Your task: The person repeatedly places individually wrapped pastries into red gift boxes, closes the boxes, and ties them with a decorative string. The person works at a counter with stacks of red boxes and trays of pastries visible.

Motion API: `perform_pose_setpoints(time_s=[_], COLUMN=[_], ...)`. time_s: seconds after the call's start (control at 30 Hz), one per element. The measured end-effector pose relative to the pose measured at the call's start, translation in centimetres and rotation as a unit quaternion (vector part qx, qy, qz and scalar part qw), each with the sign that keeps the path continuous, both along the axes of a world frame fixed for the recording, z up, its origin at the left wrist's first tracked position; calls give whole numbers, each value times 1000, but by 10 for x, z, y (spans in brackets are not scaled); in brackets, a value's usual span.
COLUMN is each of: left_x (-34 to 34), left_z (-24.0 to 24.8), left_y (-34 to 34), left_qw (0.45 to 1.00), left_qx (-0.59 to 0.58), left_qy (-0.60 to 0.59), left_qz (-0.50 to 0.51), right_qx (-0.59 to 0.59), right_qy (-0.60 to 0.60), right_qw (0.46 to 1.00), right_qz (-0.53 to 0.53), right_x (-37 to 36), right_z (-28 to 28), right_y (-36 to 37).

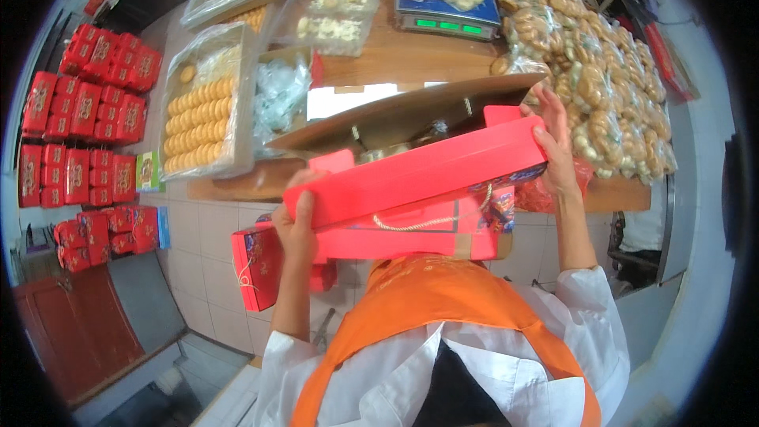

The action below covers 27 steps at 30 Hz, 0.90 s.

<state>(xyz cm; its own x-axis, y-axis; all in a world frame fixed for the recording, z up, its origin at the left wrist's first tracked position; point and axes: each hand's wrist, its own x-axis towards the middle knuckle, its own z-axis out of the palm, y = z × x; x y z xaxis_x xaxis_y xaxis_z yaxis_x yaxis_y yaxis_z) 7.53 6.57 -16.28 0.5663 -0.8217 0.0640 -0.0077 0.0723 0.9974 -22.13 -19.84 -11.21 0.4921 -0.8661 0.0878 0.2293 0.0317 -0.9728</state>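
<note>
Both of my hands hold a red cardboard gift box in front of my body, its top gaping. A brown inner panel stands up on the far side, with cord ends showing through it. My left hand grips the left end of the red front flap, thumb on top. At the right end, my right hand grips the corner beside a small raised side flap. A twisted cord handle hangs on the near side. What lies deep inside the box is mostly hidden.
More red boxes stand below the held one. The wooden table carries a tray of round biscuits, clear plastic bags, a blue scale and many bagged pastries. Stacked red packages line the left wall.
</note>
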Motion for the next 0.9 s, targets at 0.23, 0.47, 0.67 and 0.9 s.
perform_pose_setpoints(time_s=[0.23, 0.47, 0.67, 0.9], left_x=[-30, -95, -150, -147], left_z=[58, 72, 72, 76], left_y=[-26, -87, -139, -140], left_qw=[986, 799, 763, 785], left_qx=[83, 49, 58, 35], left_qy=[32, -600, -643, -618], left_qz=[139, 9, -18, -26], right_qx=[69, 51, 13, 10], right_qy=[136, 123, 101, 118], right_qw=[984, 985, 982, 984], right_qz=[88, 110, 160, 135], right_x=[-12, -8, -18, -17], right_z=[18, 25, 14, 13], right_y=[-18, -15, -24, -23])
